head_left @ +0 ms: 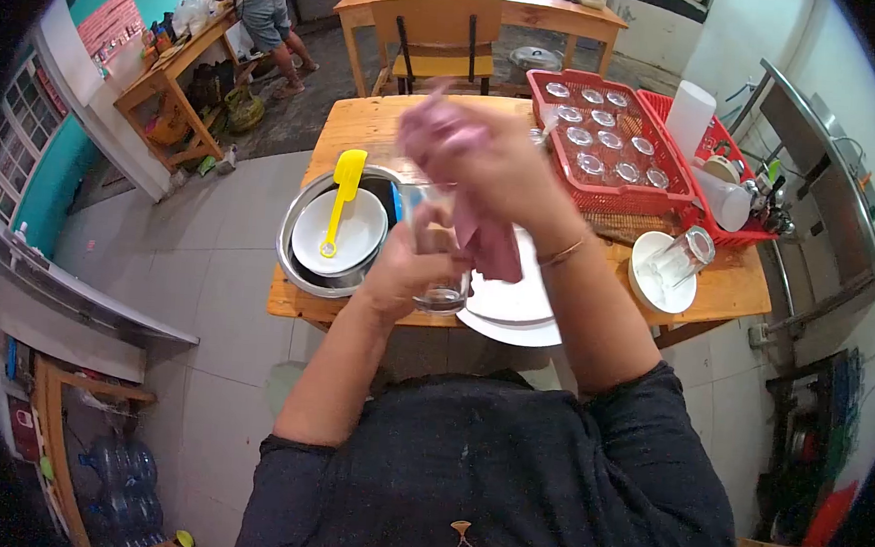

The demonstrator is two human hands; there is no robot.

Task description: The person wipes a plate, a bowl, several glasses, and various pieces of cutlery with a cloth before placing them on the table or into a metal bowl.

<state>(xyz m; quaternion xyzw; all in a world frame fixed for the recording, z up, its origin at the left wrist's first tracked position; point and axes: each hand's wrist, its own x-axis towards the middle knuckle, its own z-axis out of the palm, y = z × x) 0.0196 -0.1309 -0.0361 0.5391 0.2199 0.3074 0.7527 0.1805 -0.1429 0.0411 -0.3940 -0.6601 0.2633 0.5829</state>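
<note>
My left hand [403, 268] is wrapped round a clear glass [442, 296], held over the near edge of the wooden table [361, 126]. Above the glass, my right hand [494, 162] holds a pinkish cloth [489, 245] that hangs down beside it; motion blurs the fingers. Just left of my left hand is a metal basin [288, 249] with a white bowl [354, 230] and a yellow spatula [339, 207] in it. White plates [516, 303] lie under my hands. A white bowl [652, 292] on the right holds another clear glass [687, 255].
Several upturned glasses stand in a red basket [617, 199] at the back right. Beside it, another red basket [718, 140] holds containers and utensils. A chair [442, 33] stands beyond the table. Another person [263, 17] stands at a side table, far left.
</note>
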